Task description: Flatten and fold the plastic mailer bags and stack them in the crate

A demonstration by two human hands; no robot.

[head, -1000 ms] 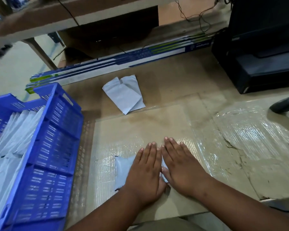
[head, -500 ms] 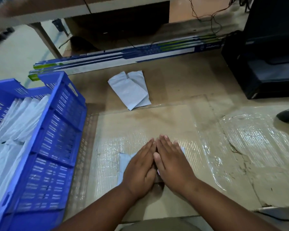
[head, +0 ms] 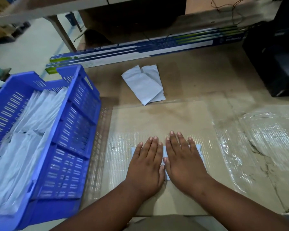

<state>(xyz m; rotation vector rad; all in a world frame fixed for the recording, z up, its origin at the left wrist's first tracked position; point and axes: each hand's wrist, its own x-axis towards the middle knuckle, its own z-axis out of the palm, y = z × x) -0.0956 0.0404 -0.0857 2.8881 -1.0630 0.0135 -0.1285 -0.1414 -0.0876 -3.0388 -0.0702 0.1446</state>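
mailer bag (head: 199, 151): mostly under both hands | crate (head: 77, 130): left side cut off

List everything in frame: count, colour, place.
mailer under hands: 1, pale blue-grey, near centre of table, mostly covered
loose mailers: 2, pale blue-grey, overlapping, table centre beyond the hands
crate: 1, blue, slotted, left of table
mailers in crate: many, pale blue-grey, count unclear
long boxes: at least 2, white, blue and green, far table edge
black unit: 1, far right, unclear what it is
table: 1, brown cardboard top, shiny tape patches
left hand: flat, pressing the mailer
right hand: flat, pressing the mailer
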